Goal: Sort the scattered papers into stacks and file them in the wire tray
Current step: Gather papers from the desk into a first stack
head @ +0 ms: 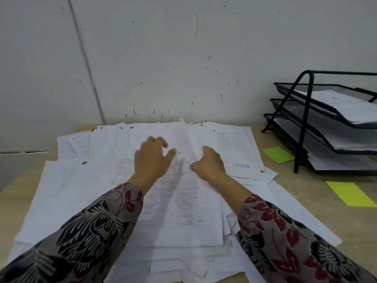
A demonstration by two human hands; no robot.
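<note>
The right hand (210, 163) has its fingers (201, 153) curled in, and as far as I can tell they're pinching the edge of a loose sheet (183, 137) that bows up and away from them toward the wall. It's a bit blurry, so I can't say exactly where the thumb sits on it. The left hand (150, 160) is just beside it with fingers spread and thumb stuck out toward that same sheet, holding nothing. I can't tell whether it touches the paper or hovers over it.

Under and all around both sets of fingers is the big mess of papers (179, 203), overlapping every which way and covering most of the tabletop (302, 203). No tidy stacks anywhere in it, so my read is we're early in the sorting step, pulling one page off the top to see what it is.

Well off to the right of the right fingers stands the wire tray (326, 127), three tiers, with some paper already in the upper ones. Between it and the fingers lie a green sticky note (278, 154) and a yellow sticky note (349, 194).

Next move, I'd guess: lift the sheet free without dragging its neighbours along, using the flat left hand to pin the pile, then start a stack on some bare tabletop.
</note>
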